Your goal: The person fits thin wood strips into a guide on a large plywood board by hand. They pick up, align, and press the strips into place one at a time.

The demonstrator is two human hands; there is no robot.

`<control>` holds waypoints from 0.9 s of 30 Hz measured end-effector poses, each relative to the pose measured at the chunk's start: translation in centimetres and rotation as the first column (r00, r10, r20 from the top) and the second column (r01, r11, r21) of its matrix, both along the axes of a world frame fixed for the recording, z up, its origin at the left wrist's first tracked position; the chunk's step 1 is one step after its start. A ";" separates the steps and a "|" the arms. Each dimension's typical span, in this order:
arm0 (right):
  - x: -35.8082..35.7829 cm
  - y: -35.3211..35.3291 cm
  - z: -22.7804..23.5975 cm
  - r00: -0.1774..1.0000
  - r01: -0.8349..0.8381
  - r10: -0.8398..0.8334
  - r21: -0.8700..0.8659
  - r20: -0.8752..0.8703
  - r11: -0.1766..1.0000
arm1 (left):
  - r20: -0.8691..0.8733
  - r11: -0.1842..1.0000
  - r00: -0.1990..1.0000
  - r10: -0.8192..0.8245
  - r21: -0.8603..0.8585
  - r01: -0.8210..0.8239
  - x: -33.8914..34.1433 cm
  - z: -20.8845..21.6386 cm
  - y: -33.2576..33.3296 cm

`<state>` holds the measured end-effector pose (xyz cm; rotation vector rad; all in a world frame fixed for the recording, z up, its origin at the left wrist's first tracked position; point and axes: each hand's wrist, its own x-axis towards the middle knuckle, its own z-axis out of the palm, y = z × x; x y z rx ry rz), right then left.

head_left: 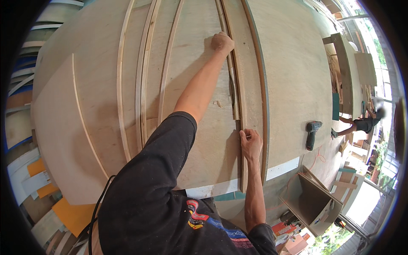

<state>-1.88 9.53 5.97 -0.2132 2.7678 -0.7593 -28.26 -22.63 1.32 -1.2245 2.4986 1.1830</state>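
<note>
My left arm stretches far forward across the plywood sheet (195,80). My left hand (222,42) is closed over a thin wooden strip (233,91), which lies against the left edge of a longer wooden batten (241,100). Nearer to me, my right hand (251,144) rests at the batten, just past the strip's near end. Its fingers are pinched together, and whatever is between them is too small to name. A few wood chips (218,103) lie left of the strip.
Several other battens (163,80) run lengthwise on the left, and a dark-edged strip (261,85) runs on the right. A cordless drill (312,135) lies farther right. Beyond it are an open wooden box (308,195) and another person (365,124). Stacked boards (20,102) line the left.
</note>
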 end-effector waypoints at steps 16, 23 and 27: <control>0.5 -0.2 -0.5 0.998 0.023 -0.023 0.008 -0.054 1.000 | -0.149 0.996 0.988 -0.041 -0.085 0.028 -1.1 -2.3 -0.6; 1.1 0.2 0.0 0.998 0.029 -0.033 -0.088 -0.046 0.996 | -0.196 0.991 0.979 -0.047 -0.130 0.021 -1.9 -3.4 -1.1; 1.1 -0.1 0.0 0.999 0.041 -0.042 -0.058 -0.022 0.997 | -0.217 0.990 0.974 -0.061 -0.134 0.032 -1.9 -3.9 -1.6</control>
